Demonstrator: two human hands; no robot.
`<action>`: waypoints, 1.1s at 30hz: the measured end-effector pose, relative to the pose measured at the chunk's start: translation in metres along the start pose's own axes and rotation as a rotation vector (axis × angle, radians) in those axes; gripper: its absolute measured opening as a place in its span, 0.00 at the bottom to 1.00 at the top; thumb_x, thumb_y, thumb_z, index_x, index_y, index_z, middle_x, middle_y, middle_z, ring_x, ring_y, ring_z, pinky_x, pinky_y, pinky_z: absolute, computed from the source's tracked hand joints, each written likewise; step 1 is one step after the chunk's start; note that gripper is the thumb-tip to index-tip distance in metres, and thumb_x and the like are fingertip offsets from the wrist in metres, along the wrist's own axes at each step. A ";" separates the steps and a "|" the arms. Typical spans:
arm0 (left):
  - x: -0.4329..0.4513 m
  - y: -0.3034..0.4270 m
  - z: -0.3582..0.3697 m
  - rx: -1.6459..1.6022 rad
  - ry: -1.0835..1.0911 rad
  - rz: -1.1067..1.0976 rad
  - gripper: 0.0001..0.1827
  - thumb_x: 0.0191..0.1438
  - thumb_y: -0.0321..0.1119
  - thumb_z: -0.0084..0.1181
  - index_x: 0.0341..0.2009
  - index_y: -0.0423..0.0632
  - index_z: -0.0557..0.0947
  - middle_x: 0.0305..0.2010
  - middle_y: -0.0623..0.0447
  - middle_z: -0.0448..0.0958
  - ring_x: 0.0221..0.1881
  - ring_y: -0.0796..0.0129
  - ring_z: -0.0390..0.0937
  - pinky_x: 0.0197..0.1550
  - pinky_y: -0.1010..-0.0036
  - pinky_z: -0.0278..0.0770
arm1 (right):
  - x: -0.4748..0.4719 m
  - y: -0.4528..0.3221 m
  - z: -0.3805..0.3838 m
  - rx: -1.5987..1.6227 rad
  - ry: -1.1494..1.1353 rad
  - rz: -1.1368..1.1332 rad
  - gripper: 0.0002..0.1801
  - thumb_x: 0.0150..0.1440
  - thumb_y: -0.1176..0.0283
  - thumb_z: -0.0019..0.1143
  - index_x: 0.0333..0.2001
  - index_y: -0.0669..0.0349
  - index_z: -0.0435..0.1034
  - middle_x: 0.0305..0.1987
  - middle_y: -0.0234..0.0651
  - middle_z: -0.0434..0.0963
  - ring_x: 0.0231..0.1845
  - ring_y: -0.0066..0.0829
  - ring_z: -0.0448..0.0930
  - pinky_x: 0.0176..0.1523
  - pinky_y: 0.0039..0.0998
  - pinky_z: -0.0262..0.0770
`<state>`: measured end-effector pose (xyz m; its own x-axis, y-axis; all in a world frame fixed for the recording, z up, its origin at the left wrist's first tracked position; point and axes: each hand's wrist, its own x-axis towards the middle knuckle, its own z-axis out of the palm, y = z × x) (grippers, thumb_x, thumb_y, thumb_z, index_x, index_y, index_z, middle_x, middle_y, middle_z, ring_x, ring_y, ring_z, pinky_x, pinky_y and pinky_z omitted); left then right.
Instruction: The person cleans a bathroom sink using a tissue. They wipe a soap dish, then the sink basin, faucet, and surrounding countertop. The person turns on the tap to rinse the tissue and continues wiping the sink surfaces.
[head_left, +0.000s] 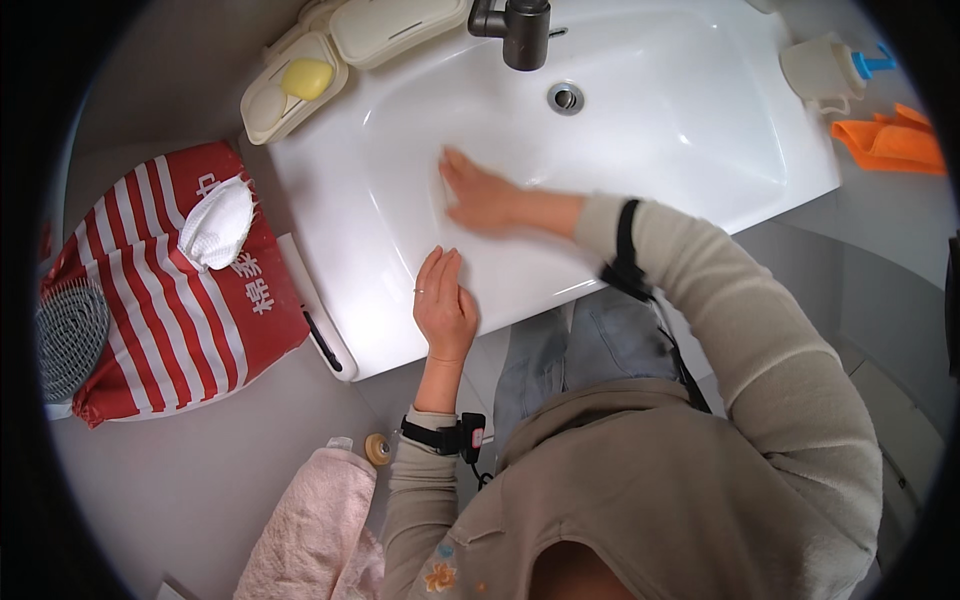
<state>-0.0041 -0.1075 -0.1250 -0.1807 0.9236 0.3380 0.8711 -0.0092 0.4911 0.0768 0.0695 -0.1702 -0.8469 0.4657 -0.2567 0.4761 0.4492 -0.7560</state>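
Over the left part of a white washbasin (637, 150), my right hand (480, 195) is slightly blurred, its fingers pointing left. Something pale may lie under its palm; whether the hand holds anything cannot be told. My left hand (445, 304), with a ring on one finger, rests palm down by the basin's front rim, below the right hand. Its fingers lie close together and nothing shows in it. A dark faucet (525, 37) stands at the back of the basin, above a metal drain (565, 98).
A yellow soap bar (307, 79) lies in a cream soap dish (259, 135) at back left. A red-striped tissue pack (172, 300) and a grey hairbrush (71, 341) are at left. A pink towel (315, 517) hangs at lower left. An orange cloth (892, 142) and a pump bottle (821, 67) stand right.
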 end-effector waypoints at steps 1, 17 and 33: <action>-0.001 0.000 -0.001 0.008 -0.011 -0.006 0.22 0.41 0.15 0.47 0.44 0.36 0.79 0.46 0.44 0.78 0.55 0.47 0.74 0.54 0.61 0.73 | 0.011 0.001 -0.007 -0.012 0.017 0.023 0.41 0.58 0.62 0.46 0.67 0.77 0.44 0.74 0.57 0.39 0.76 0.49 0.40 0.75 0.36 0.42; 0.000 0.002 0.001 0.033 -0.042 -0.005 0.21 0.41 0.15 0.47 0.44 0.37 0.79 0.46 0.43 0.79 0.54 0.46 0.74 0.55 0.60 0.73 | 0.007 0.010 -0.018 -0.051 -0.141 0.072 0.44 0.57 0.58 0.50 0.67 0.76 0.44 0.75 0.56 0.36 0.76 0.48 0.41 0.75 0.35 0.42; 0.000 0.005 0.001 0.105 -0.083 -0.032 0.22 0.41 0.12 0.46 0.43 0.36 0.79 0.45 0.42 0.79 0.54 0.46 0.74 0.54 0.61 0.73 | 0.029 0.105 -0.044 -0.557 0.241 -0.191 0.36 0.64 0.52 0.41 0.69 0.61 0.49 0.76 0.35 0.46 0.76 0.32 0.45 0.75 0.37 0.42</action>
<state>0.0002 -0.1069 -0.1234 -0.1750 0.9514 0.2536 0.9092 0.0573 0.4125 0.1128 0.1642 -0.2306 -0.8829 0.4675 0.0437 0.4286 0.8405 -0.3315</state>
